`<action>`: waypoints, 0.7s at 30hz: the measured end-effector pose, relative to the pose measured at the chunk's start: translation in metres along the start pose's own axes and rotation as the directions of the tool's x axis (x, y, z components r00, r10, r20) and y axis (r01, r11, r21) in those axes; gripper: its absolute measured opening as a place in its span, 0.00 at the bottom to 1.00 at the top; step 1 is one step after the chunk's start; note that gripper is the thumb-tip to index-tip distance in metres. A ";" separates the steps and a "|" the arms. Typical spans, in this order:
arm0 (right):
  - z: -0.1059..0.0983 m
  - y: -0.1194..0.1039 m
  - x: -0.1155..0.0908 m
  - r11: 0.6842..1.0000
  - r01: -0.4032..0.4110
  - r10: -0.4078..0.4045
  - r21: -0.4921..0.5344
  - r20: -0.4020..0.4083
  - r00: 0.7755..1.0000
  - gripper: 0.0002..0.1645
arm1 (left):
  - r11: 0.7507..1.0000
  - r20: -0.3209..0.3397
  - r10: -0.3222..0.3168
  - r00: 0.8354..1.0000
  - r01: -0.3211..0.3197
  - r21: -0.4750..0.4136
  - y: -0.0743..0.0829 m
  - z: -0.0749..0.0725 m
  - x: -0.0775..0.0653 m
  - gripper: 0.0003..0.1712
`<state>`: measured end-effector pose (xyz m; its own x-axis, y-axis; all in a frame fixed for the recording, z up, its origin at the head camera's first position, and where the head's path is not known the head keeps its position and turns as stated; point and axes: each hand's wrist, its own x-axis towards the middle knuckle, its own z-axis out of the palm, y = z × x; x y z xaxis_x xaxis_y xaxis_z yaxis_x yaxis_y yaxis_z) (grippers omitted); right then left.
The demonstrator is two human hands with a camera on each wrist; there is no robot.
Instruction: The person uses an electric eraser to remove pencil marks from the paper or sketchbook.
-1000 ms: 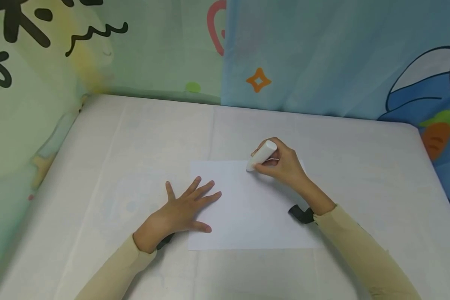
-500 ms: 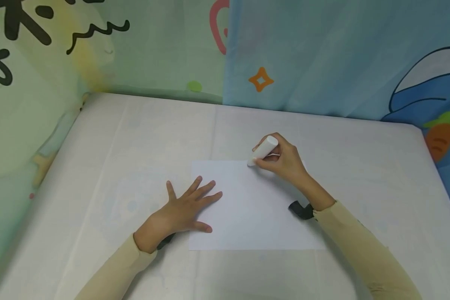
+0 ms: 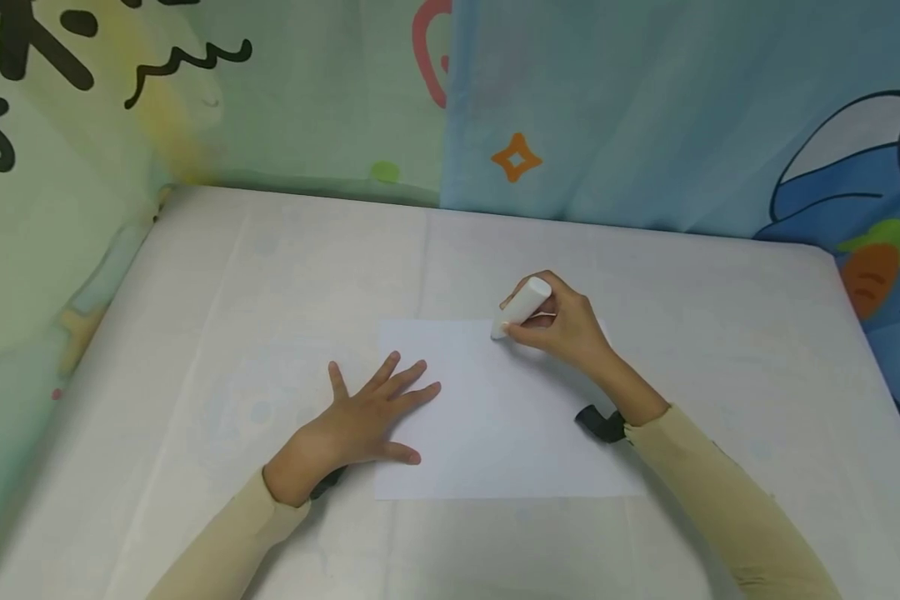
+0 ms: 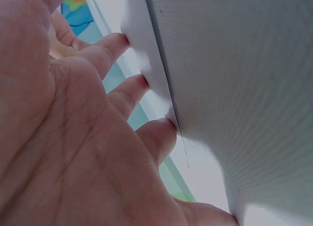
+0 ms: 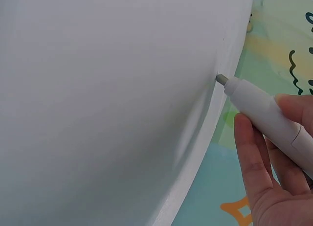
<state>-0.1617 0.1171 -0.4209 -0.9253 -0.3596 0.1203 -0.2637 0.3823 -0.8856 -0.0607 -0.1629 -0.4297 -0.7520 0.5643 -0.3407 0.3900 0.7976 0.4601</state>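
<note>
A white sheet of paper (image 3: 487,425) lies on the table. My left hand (image 3: 363,421) rests at the paper's left edge with its fingers spread. In the left wrist view, the fingertips (image 4: 161,125) press along that edge. My right hand (image 3: 570,325) holds a thick white pen (image 3: 523,307) between thumb and fingers. The pen is tilted, with its tip down near the top edge of the paper. From the right wrist view, the pen (image 5: 261,108) has a stepped white collar and a short grey tip right at the paper's surface (image 5: 117,89).
The table (image 3: 285,267) has a white cover. Patterned curtains (image 3: 645,108) hang behind it and along the left side. A dark strap piece (image 3: 600,425) shows under the right wrist, and another dark piece (image 3: 328,482) under the left.
My right hand moves the pen tip slightly toward the far edge of the paper, then back toward me. The left hand stays spread in place.
</note>
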 end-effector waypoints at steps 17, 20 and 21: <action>0.001 -0.001 0.000 1.000 0.005 -0.006 -0.025 -0.017 1.000 0.28 | 1.000 0.016 0.004 1.000 -0.004 0.000 -0.001 0.002 0.002 0.50; 0.000 -0.002 0.000 1.000 0.000 0.000 -0.014 -0.007 1.000 0.28 | 1.000 0.009 0.005 1.000 -0.005 0.015 -0.002 0.001 0.002 0.49; 0.000 -0.002 0.000 1.000 -0.002 0.002 -0.011 -0.001 1.000 0.28 | 1.000 0.007 0.006 1.000 -0.006 0.018 -0.002 0.001 0.001 0.49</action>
<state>-0.1611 0.1161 -0.4187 -0.9261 -0.3579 0.1193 -0.2651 0.3925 -0.8807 -0.0620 -0.1632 -0.4317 -0.7458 0.5708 -0.3435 0.4045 0.7977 0.4473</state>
